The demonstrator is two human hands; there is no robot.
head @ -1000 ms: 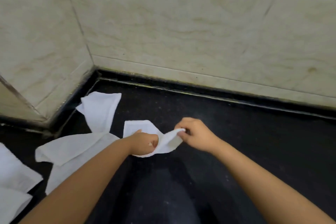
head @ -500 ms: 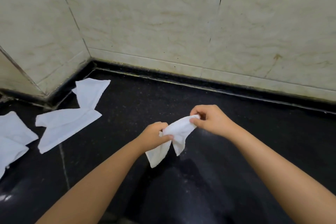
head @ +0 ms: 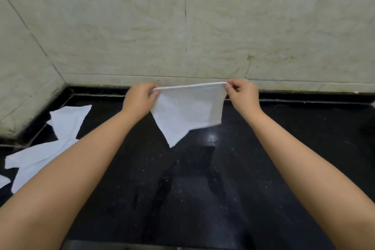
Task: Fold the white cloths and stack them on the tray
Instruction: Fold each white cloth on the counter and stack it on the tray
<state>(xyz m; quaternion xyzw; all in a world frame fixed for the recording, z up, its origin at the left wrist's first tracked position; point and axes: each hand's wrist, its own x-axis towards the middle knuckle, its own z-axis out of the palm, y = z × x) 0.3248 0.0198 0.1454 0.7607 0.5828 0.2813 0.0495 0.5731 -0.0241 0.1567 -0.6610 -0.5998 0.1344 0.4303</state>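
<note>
Fingers of left hand (head: 140,97) and right hand (head: 242,92) pinching white cloth (head: 187,110) corners, stretched above black counter (head: 203,189), no writing legible

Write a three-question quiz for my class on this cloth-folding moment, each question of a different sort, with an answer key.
1. True or false: the white cloth lies flat on the black counter.
2. Which hands grip the cloth? A) left hand only B) right hand only C) both
3. Fill in: the other loose cloths lie on the person's ____ side.

Key
1. False: it hangs in the air, stretched by its top edge, with one corner drooping.
2. C: each hand pinches one top corner.
3. Left, near the corner of the tiled wall. No tray is in view.
</note>
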